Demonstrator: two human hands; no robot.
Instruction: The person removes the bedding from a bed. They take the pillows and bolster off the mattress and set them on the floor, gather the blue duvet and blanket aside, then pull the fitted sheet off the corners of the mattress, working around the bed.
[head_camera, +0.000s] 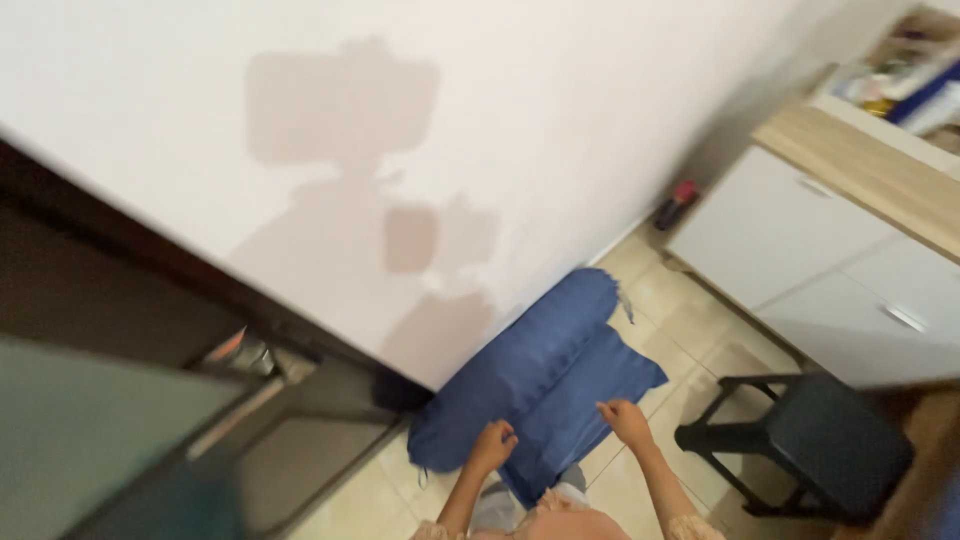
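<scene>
A blue cloth cushion or folded fabric (545, 375) lies on the tiled floor against the white wall. My left hand (493, 444) is closed on its near edge, low in the view. My right hand (625, 418) pinches the blue cloth a little to the right, near its front corner. Both forearms reach up from the bottom of the frame. The picture is blurred, so the exact shape of the cloth is hard to tell.
A black plastic stool (812, 440) stands on the tiles at the right. Behind it is a white cabinet (800, 250) with a wooden top. A dark glass-fronted unit (150, 400) fills the left. A small dark and red object (675, 203) lies by the wall.
</scene>
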